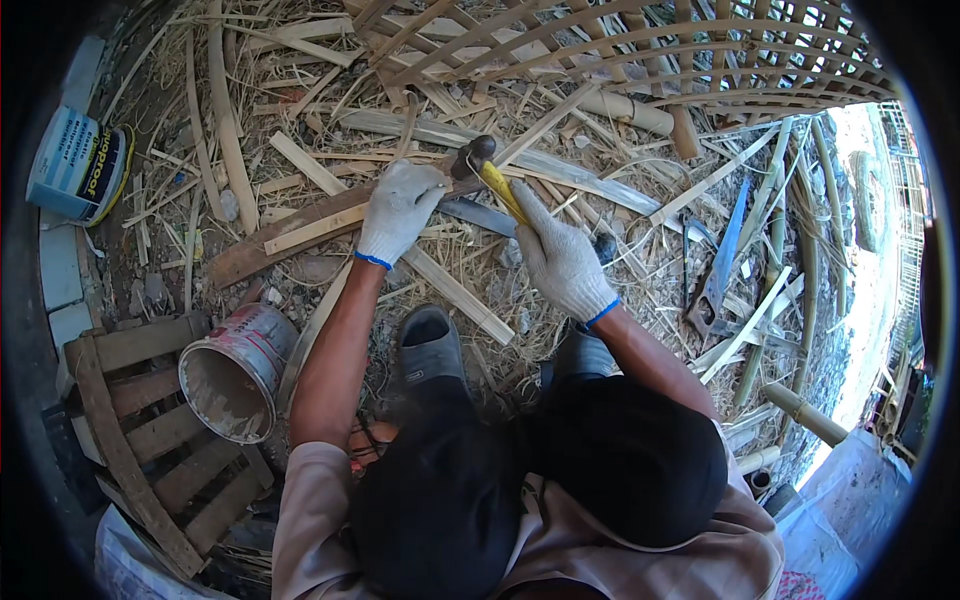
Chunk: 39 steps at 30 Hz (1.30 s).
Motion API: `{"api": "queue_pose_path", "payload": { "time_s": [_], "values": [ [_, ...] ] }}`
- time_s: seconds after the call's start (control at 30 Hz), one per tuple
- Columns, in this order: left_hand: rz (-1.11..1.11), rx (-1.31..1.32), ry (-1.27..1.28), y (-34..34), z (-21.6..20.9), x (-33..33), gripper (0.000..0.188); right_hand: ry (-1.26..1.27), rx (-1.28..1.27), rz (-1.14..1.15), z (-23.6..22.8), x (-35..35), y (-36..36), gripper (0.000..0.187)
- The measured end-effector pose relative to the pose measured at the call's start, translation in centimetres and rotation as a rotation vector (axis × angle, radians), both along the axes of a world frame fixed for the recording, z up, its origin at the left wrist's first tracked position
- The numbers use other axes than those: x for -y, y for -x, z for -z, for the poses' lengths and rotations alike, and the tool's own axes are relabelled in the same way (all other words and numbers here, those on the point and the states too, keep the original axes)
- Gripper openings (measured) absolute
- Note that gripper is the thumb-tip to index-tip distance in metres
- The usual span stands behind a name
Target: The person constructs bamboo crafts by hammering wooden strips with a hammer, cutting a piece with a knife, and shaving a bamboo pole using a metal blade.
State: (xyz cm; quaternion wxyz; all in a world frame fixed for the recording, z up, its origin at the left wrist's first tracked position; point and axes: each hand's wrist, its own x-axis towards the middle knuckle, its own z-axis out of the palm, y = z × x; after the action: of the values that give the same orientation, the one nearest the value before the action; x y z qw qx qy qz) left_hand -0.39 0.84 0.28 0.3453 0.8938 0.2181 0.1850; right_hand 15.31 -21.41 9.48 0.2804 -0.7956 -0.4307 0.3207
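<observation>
Both my hands wear white knit gloves with blue cuffs. My right hand [565, 262] is wrapped round the yellow handle of a hammer [502, 190]; its dark head is just right of my left fingers, over the end of a wooden plank. My left hand [400, 208] is closed above the brown plank [238, 264], its fingertips pressed together close to the hammer head. Whatever sits between those fingertips is too small to make out. A paler wood strip [318, 228] lies along the plank and runs under my left hand.
Bamboo strips and shavings litter the ground. A woven bamboo lattice [640, 50] stands at the far right. To the right lies a handsaw [715, 285] with a blue blade. On the left are a blue-white bucket [68, 165], a dirty pail [232, 375] and a wooden crate [110, 400].
</observation>
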Motion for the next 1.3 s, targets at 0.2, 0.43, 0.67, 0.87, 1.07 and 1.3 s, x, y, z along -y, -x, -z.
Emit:
{"api": "queue_pose_path", "payload": {
  "time_s": [0.2, 0.43, 0.67, 0.87, 1.07, 1.3],
  "values": [
    [0.0, -0.073, -0.097, -0.3, -0.3, 0.6, 0.015, -0.301, 0.231, -0.103, 2.1, 0.9, 0.9, 0.064],
    [-0.008, 0.024, -0.1, -0.2, 0.2, 0.5, 0.013, -0.25, 0.292, -0.155, 3.7, 0.7, 0.7, 0.067],
    [-0.003, 0.015, -0.07, -0.1, -0.2, 0.4, 0.018, -0.324, 0.272, -0.121, 3.2, 1.0, 0.9, 0.068],
    [0.025, 0.064, -0.134, 0.2, 0.7, 0.0, 0.012, -0.245, 0.264, -0.136, 4.0, 0.6, 0.8, 0.068],
    [-0.038, 0.034, -0.051, -0.5, -0.2, 0.9, 0.01, -0.091, 0.24, -0.191, 3.6, 0.9, 0.4, 0.067],
    [-0.064, -0.019, 0.025, -0.4, -0.8, 0.3, 0.026, -0.2, 0.022, 0.042, 2.4, 0.9, 0.6, 0.063]
  ]
}}
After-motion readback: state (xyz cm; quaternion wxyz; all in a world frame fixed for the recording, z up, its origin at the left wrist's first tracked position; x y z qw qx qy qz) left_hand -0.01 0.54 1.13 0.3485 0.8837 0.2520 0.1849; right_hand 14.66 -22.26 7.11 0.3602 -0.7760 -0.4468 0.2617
